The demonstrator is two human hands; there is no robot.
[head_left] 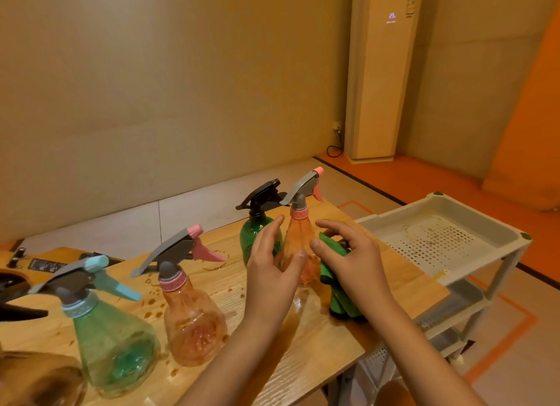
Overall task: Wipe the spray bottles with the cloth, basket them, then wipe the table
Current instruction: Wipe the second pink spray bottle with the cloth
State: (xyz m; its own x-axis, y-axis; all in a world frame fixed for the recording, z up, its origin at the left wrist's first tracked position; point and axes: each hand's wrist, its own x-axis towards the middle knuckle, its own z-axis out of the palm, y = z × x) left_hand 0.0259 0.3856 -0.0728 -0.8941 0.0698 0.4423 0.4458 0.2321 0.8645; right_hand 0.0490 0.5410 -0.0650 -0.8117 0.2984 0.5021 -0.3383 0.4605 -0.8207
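Several spray bottles stand on the wet wooden table. My left hand cups the far orange bottle, which has a grey and pink trigger. Its fingers are nearly straight and the thumb touches the bottle's front. My right hand grips a green cloth just right of that bottle, and the cloth hangs down to the table. Just behind my left hand stands a dark green bottle with a black trigger. Nearer me are a second orange bottle and a teal bottle with a blue trigger.
A white perforated basket tray tops a shelf cart at the table's right end. Water drops and a puddle lie on the table around the bottles. Dark gear sits on a wooden board at far left. A tall air conditioner stands in the corner.
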